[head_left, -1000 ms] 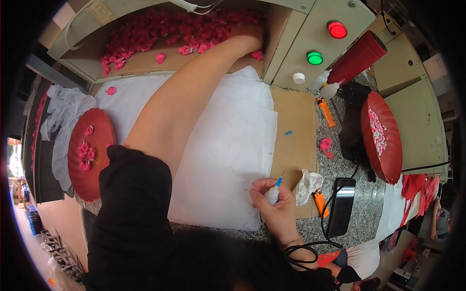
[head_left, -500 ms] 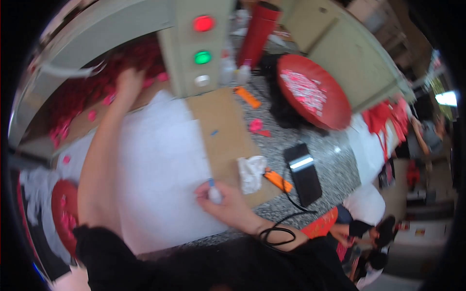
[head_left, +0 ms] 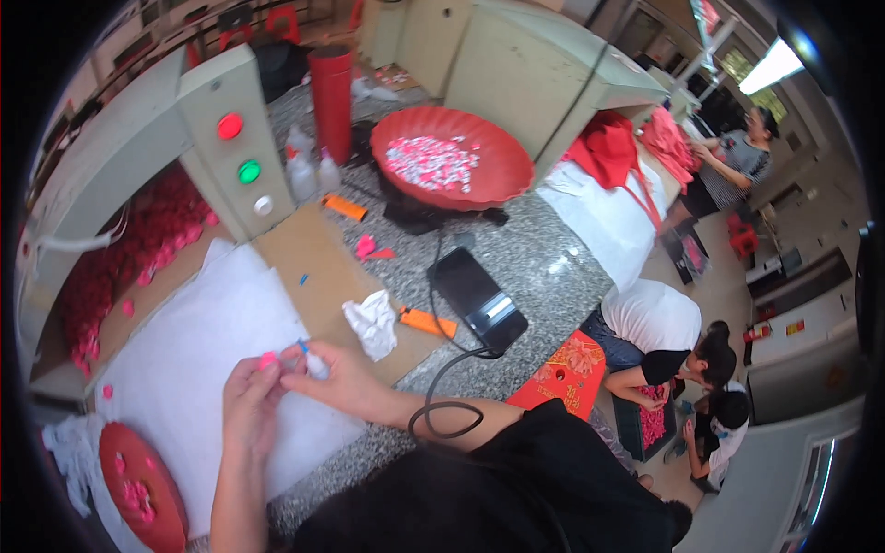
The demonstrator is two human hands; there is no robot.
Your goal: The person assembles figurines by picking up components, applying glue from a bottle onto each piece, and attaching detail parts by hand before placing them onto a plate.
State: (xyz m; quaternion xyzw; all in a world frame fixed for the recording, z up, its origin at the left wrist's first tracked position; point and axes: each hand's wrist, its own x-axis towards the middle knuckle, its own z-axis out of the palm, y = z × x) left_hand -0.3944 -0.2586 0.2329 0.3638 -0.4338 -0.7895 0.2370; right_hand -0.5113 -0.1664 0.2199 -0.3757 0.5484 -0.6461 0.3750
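My left hand (head_left: pixel 249 398) pinches a small pink piece (head_left: pixel 267 359) above the white sheet. My right hand (head_left: pixel 343 385) is closed round a small white squeeze bottle (head_left: pixel 317 367) with a blue tip. The tip sits close to the pink piece; whether they touch I cannot tell. Beneath both hands the white sheet (head_left: pixel 175 359) covers part of the speckled stone worktop. To the left, inside the arched opening of a cream machine (head_left: pixel 120 120), lies a heap of similar pink pieces (head_left: pixel 138 249).
A red bowl (head_left: pixel 507 170) of pink and white pieces stands at the back, near a red cylinder (head_left: pixel 332 101). Nearby lie a phone (head_left: pixel 479 300), orange cutters (head_left: pixel 429 322) and crumpled tissue (head_left: pixel 371 323). A cable loops over my right forearm. Several people work at the right.
My left hand has come back from the heap under the machine with a pink piece, meeting the right hand over the sheet. The right hand still holds the bottle. The view has swung right.
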